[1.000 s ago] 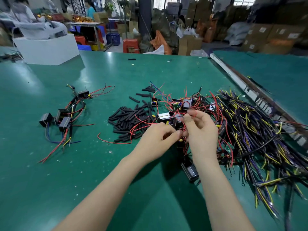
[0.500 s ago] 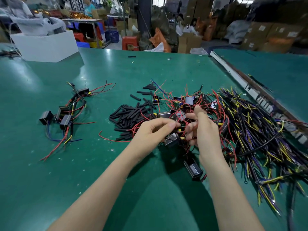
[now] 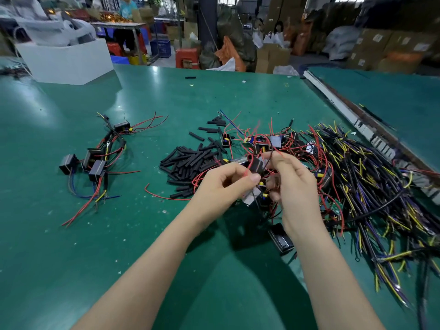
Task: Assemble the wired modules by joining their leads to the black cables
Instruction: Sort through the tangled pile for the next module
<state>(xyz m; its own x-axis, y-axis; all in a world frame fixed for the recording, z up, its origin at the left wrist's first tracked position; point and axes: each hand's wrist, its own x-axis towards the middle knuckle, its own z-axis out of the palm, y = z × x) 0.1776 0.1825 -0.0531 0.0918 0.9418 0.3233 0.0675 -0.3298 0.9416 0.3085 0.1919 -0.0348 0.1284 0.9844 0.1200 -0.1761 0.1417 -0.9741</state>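
1. The left hand (image 3: pixel 225 184) pinches a thin red lead (image 3: pixel 247 172) between thumb and curled fingers, above the green table (image 3: pixel 119 234).
2. The right hand (image 3: pixel 291 186) curls its fingers around a small black boxy module (image 3: pixel 256 164) and a thin black wire (image 3: pixel 270 153).
3. Both hands hover over the tangle of red-wired modules (image 3: pixel 269 141), between the pile of short black tubing pieces (image 3: pixel 190 160) and the heap of black cables with yellow ends (image 3: pixel 371 186).
4. Joined black modules with coloured leads (image 3: pixel 91 160) lie well apart to the left.

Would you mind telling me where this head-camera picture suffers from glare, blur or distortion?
Head view: overhead light glares pale on the green table; the wide lens bends the table's far edge; the black cables smear toward the right; both forearms cast soft shadows beneath them.
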